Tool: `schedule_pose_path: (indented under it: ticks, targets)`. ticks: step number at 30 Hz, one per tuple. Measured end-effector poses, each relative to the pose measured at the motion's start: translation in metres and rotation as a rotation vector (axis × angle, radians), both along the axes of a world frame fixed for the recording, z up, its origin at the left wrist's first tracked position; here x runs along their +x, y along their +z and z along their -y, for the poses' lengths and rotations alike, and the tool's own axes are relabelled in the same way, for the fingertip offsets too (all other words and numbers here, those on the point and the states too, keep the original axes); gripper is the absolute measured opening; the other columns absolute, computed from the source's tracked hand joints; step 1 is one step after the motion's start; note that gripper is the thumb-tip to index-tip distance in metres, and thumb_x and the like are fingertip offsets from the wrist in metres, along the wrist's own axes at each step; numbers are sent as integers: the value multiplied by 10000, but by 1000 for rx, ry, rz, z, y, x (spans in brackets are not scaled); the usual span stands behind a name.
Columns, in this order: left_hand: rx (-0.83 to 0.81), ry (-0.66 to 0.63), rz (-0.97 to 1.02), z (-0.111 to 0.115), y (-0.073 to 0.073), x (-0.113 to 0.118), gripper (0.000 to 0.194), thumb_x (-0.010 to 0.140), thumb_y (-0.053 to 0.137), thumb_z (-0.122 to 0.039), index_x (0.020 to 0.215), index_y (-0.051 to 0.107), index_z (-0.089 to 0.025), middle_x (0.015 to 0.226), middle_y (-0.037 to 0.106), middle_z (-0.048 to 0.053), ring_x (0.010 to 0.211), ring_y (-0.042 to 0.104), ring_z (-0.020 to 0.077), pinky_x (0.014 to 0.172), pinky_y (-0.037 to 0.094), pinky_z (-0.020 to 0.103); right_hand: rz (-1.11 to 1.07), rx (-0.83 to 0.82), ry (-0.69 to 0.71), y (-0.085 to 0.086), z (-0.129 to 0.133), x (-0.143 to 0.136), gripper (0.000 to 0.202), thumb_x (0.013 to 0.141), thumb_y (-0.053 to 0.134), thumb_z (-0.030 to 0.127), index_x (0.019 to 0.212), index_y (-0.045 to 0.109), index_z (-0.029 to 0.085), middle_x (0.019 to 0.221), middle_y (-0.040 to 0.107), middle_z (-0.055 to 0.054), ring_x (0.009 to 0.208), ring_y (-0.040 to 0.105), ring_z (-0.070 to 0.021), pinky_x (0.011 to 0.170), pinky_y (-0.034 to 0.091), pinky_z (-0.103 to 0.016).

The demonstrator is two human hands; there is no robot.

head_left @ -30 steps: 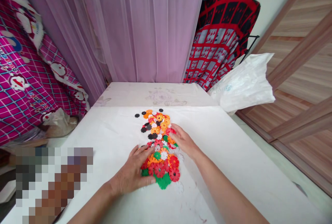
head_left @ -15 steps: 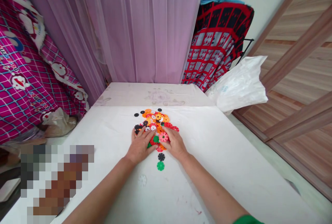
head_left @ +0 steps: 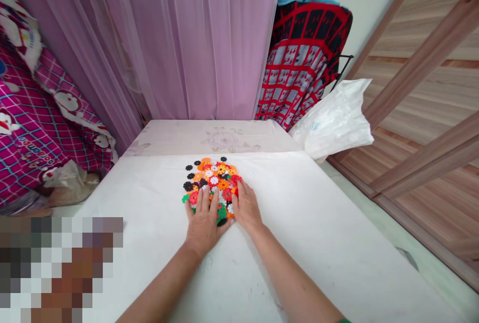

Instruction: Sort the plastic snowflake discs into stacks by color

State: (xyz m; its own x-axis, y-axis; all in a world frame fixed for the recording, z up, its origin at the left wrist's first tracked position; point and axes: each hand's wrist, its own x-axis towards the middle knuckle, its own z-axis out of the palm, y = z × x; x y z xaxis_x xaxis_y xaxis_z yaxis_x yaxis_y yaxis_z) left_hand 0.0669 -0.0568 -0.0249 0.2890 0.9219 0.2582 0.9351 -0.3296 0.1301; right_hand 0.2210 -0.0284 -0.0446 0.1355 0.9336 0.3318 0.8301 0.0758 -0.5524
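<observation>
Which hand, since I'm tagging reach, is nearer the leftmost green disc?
Left. The left hand is just on the near side of the green disc; the right hand is across the pile.

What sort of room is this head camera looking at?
Probably a room in a home, perhaps a bedroom: a pleated mauve fabric curtain hangs beyond the white-topped table, magenta checked cartoon-print fabric lies at left, and wood-grain panelled doors stand at right.

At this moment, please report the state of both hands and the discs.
Left hand spread over near part of disc pile. Right hand along its right side. Some discs hidden beneath left hand.
</observation>
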Motion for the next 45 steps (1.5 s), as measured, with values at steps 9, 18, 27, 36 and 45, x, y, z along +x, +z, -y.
schedule_pose_path:
  ticks: [9, 18, 27, 36, 45]
  targets:
    - [-31, -277, 24, 37, -6, -66, 1079, 698, 518, -766, 1530, 96, -224, 1580, 191, 194, 1440, 174, 416, 1078, 148, 695, -642, 164, -26, -7, 30, 31, 360, 895, 409, 352, 1125, 627, 180, 1154, 669, -103, 1068, 614, -204, 978, 471, -388]
    - [-44, 55, 16, 6, 1, -49, 821, 832, 423, -667, 1486, 303, -186, 1567, 226, 203, 1441, 205, 384, 1076, 172, 690, -46, 87, 29, 15, 68, 25, 223, 785, 593, 300, 978, 679, 226, 978, 652, -57, 929, 591, -206, 863, 468, -339]
    - [57, 96, 166, -5, 6, -41, 687, 873, 475, -527, 1462, 356, -194, 1521, 351, 186, 1416, 292, 352, 1107, 216, 628, 224, 61, 31, 21, 62, 12, 193, 798, 661, 368, 927, 690, 227, 908, 641, -58, 887, 556, -223, 796, 422, -336]
    - [62, -220, 96, 18, 12, -29, 333, 902, 474, -350, 1175, 662, -384, 1488, 440, 42, 1406, 319, 339, 1129, 198, 605, 140, 80, 115, 17, 60, 10, 181, 878, 514, 254, 896, 694, 256, 852, 691, -38, 819, 607, -187, 746, 453, -281]
    - [27, -9, 200, 14, 4, -37, 344, 897, 450, -340, 1140, 686, -278, 1450, 483, 91, 1401, 322, 349, 1108, 244, 620, -9, -56, -198, 12, 42, 66, 258, 844, 488, 274, 1024, 673, 257, 801, 693, 1, 732, 615, -164, 661, 441, -261]
